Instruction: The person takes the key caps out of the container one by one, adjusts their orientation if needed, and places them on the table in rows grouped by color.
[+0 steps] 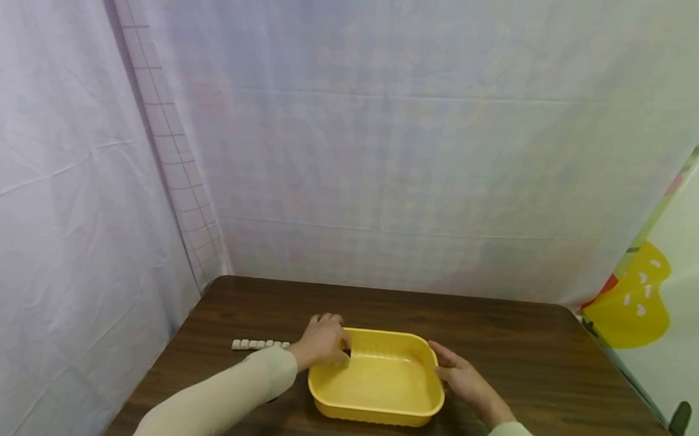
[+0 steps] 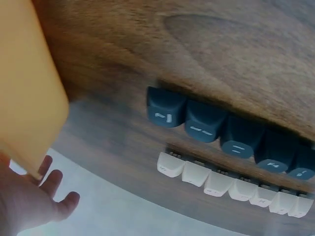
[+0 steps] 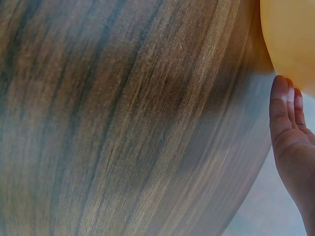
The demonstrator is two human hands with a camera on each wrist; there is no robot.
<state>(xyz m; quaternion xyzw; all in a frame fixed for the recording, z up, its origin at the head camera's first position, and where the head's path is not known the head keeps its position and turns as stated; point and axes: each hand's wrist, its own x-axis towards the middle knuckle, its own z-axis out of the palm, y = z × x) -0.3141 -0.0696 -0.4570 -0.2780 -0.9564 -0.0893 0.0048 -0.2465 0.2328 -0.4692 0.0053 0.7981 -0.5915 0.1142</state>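
A yellow basin (image 1: 376, 414) stands on the dark wooden table. My left hand (image 1: 323, 340) reaches over its back left rim, thumb and forefinger inside, pinching a small dark thing (image 1: 347, 353) that looks like a black keycap. In the left wrist view the other fingers (image 2: 65, 204) of that hand spread loosely by the basin's edge. My right hand (image 1: 462, 379) touches the basin's right side with straight fingers (image 3: 279, 98) against the outer wall. Left of the basin lie a row of white keycaps (image 2: 219, 183) and a row of black keycaps (image 2: 204, 120).
The wooden table (image 1: 531, 356) ends at a pale hanging curtain (image 1: 388, 148) at the back. Another white curtain (image 1: 65, 166) hangs on the left. My left sleeve (image 1: 224, 395) hides most of the black keycap row in the head view.
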